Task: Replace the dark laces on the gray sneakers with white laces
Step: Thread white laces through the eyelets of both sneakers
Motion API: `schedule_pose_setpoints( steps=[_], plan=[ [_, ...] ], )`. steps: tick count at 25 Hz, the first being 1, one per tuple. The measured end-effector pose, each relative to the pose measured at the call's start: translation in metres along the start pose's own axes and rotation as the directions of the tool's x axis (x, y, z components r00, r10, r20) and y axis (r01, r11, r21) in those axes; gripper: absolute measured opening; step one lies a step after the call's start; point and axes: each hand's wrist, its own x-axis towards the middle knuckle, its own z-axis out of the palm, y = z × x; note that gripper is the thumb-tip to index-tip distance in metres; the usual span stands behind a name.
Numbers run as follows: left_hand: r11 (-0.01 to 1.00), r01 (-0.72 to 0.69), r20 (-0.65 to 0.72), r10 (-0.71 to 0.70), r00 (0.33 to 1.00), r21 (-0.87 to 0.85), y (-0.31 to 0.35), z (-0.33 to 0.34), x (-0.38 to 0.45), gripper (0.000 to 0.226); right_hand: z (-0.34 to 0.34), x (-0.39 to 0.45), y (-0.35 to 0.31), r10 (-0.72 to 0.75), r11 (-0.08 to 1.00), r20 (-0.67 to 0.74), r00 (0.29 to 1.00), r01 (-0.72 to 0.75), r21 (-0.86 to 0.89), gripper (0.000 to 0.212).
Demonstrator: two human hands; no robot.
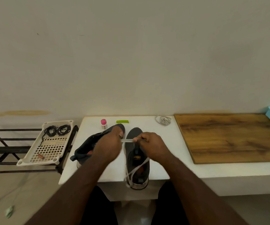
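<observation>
white lace (pixel 127 140) being pinched taut btwn both hands at frame centre, l hand (pixel 108 143) & r hand (pixel 152 146) gripping its ends over upright gray sneaker (pixel 136 161); 2nd sneaker (pixel 88 146) lying tilted beside it. dark laces (pixel 57 130) sitting coiled in tray (pixel 33 159), left of frame.

No text, label, brand, number or sign can be read anywhere in this view. The small pink-capped bottle (pixel 104 124) at the back of the white counter (pixel 88 159) carries a pale label, but it is too small and blurred to make out. The tan patch on the tongue of the gray sneaker (pixel 137 158) nearer the counter's front edge may be a logo tag; nothing on it is legible either.
</observation>
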Motion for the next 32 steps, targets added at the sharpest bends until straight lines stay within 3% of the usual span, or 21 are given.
schedule_pose_setpoints(
  steps=[2, 5, 8, 10, 11, 15, 18, 20, 23, 27, 30, 32],
  plan=[
    [0.989, 0.069, -0.059, -0.061, 0.996, 0.131, -0.022, -0.011, 0.003, 0.01, -0.021, 0.001, 0.021, 0.041, 0.998, -0.056, 0.998, -0.043, -0.041, 0.03],
    [0.978, 0.096, -0.058, -0.087, 0.995, 0.185, -0.025, -0.01, 0.003, 0.014, -0.033, 0.002, 0.037, 0.099, 0.989, -0.137, 0.986, -0.112, -0.092, 0.033],
    [0.997, 0.006, -0.007, -0.007, 1.0, -0.08, 0.016, 0.009, 0.0, 0.01, -0.013, 0.004, 0.02, 0.051, 0.998, -0.045, 0.998, -0.052, -0.024, 0.027],
    [0.954, -0.009, 0.028, 0.018, 0.999, -0.301, 0.037, 0.023, -0.002, 0.011, -0.003, 0.005, 0.01, 0.014, 0.996, 0.014, 1.0, -0.016, 0.092, 0.025],
    [0.95, -0.01, 0.031, 0.02, 0.999, -0.311, 0.038, 0.026, -0.001, 0.012, -0.004, 0.006, 0.01, 0.011, 0.991, 0.025, 1.0, -0.014, 0.13, 0.024],
    [0.997, 0.022, 0.0, -0.022, 1.0, -0.069, 0.014, 0.016, 0.013, 0.012, -0.029, 0.009, 0.039, 0.068, 0.978, -0.012, 0.998, -0.065, 0.199, 0.023],
    [0.998, 0.06, -0.028, -0.06, 0.998, -0.02, 0.004, 0.012, 0.02, 0.012, -0.043, 0.006, 0.068, 0.186, 0.949, -0.066, 0.98, -0.162, 0.27, 0.028],
    [0.995, 0.095, -0.038, -0.096, 0.995, -0.036, -0.001, 0.013, 0.024, 0.014, -0.048, 0.006, 0.083, 0.286, 0.877, -0.097, 0.953, -0.22, 0.427, 0.021],
    [0.992, 0.114, -0.042, -0.116, 0.992, -0.055, -0.002, 0.016, 0.032, 0.016, -0.055, 0.009, 0.095, 0.405, 0.669, -0.108, 0.908, -0.213, 0.712, 0.009],
    [0.991, 0.12, -0.021, -0.122, 0.992, -0.052, 0.005, 0.026, 0.05, 0.013, -0.068, 0.024, 0.101, 0.541, 0.552, -0.277, 0.794, -0.087, 0.829, 0.005],
    [0.95, 0.158, -0.03, -0.173, 0.984, -0.27, 0.022, 0.038, 0.062, 0.015, -0.082, 0.037, 0.1, 0.646, 0.391, -0.319, 0.694, 0.058, 0.918, 0.006],
    [0.801, 0.178, 0.005, -0.214, 0.977, -0.571, 0.042, 0.042, 0.07, 0.016, -0.098, 0.045, 0.101, 0.713, 0.249, -0.362, 0.6, 0.266, 0.931, 0.013]
  ],
)
